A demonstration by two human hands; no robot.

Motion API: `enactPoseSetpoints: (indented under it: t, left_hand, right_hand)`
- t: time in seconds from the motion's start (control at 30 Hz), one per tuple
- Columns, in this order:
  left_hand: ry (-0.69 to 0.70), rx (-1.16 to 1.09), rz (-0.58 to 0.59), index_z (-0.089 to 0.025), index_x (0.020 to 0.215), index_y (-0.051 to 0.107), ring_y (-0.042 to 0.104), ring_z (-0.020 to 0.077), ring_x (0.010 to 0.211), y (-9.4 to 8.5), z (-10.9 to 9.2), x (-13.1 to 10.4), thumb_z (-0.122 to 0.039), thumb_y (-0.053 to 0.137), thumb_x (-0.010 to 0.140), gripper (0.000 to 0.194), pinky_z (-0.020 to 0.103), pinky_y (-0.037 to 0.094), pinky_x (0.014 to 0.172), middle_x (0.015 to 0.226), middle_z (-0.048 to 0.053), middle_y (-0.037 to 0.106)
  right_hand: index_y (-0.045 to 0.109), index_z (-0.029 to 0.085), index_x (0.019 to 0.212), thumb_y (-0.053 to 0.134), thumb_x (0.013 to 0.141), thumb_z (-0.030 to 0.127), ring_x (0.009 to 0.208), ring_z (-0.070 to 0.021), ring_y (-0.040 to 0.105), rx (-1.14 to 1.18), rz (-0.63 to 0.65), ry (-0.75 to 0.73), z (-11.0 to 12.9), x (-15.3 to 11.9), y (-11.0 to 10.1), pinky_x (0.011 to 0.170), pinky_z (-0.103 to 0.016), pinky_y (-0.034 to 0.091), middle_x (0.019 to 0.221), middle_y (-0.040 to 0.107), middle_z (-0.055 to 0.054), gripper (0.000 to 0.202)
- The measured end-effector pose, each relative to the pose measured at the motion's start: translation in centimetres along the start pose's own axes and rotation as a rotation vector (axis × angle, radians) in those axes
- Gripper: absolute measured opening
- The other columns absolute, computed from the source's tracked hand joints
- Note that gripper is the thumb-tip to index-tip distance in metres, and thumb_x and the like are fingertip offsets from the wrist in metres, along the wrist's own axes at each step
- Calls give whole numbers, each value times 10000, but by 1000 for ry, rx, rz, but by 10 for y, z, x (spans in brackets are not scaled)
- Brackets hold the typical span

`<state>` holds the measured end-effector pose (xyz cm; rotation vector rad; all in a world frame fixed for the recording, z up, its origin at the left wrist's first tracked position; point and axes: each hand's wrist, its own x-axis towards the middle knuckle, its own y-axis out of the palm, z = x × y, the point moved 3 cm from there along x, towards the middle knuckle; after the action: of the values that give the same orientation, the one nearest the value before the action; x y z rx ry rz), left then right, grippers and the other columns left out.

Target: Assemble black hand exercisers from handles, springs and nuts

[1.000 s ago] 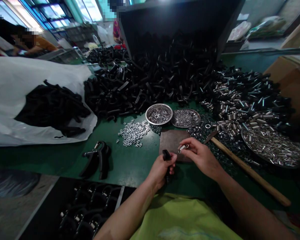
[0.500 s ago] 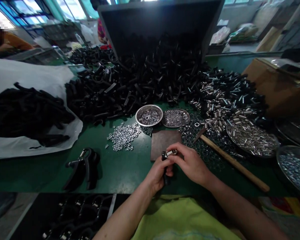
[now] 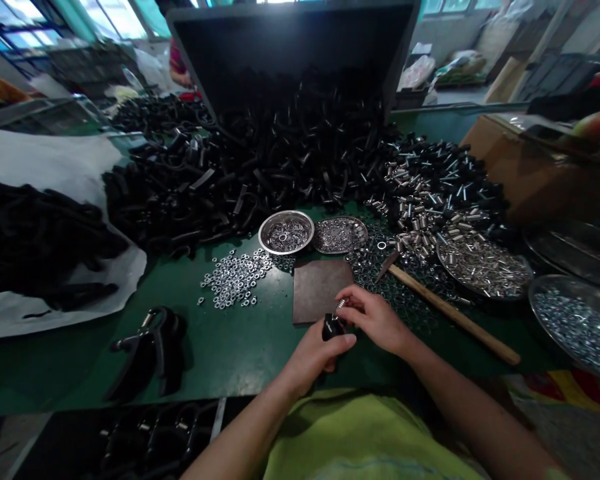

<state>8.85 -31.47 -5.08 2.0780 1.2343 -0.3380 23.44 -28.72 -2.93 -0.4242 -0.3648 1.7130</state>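
My left hand [image 3: 313, 350] is wrapped round a black part [image 3: 333, 327], its thumb lying across the front. Just above that, my right hand [image 3: 375, 318] pinches a small metal spring [image 3: 341, 305] at the top of the black part; whether the two are joined is too small to tell. Behind both hands lies a square metal plate [image 3: 321, 290] on the green table [image 3: 230, 353]. A hammer [image 3: 450, 310] with a wooden handle rests to the right. At the left stands a black clamp-like assembly [image 3: 153, 350] with a spring on it.
Loose nuts [image 3: 235, 277] lie beside a round metal bowl [image 3: 286, 232] and a small tray [image 3: 340, 235]. Black parts [image 3: 280, 160] are heaped behind. Right are a pin dish [image 3: 485, 267], a nut bowl [image 3: 575, 320] and a cardboard box [image 3: 530, 167]. Another person's arm [image 3: 180, 70] shows far back.
The spring has turned more upright in my right fingers. My left thumb has shifted across the black part, whose broad end now shows. The camera view has swung slightly right.
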Motion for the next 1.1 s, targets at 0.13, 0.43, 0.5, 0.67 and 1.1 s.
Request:
enactPoseSetpoints:
  t: [0.13,0.43,0.5,0.67,1.1]
  left_hand:
    - [52,-28,17,-193,791,440,293,42,449,-9,1,-4,-438,657,735,332,165,207,399,573,-77,380]
    - [127,39,-151,-136,883,567,430,69,561,-22,-3,6,-548,612,752,435,167,344,452,705,-4,492]
    - [71,-52,-110,-140,896,568,379,61,523,-15,-3,8,-623,544,763,501,157,297,422,659,-25,438]
    - [19,-190,-43,-157,808,533,361,65,529,0,0,13,-726,447,743,579,145,264,414,662,-21,429]
    - [117,204,-101,-174,845,506,283,49,459,1,-6,10,-628,546,756,464,152,174,390,579,-67,348]
  right_hand:
    - [595,214,900,565,817,292,824,-194,593,-434,-216,91,-44,-10,-33,717,-310,428,853,632,-31,118]
    - [528,208,827,470,866,279,864,-193,573,-362,-278,24,-39,-14,-33,737,-312,433,895,607,-49,100]
    - [494,212,876,411,901,310,737,-154,580,-64,-177,-18,-18,-14,-18,679,-278,447,800,606,-17,130]
    - [484,219,858,427,888,280,608,-136,581,0,-67,-35,21,-14,15,589,-242,415,651,596,23,88]
    - [586,191,963,405,902,294,436,-87,464,225,204,4,8,-2,13,433,-198,354,563,527,57,217]
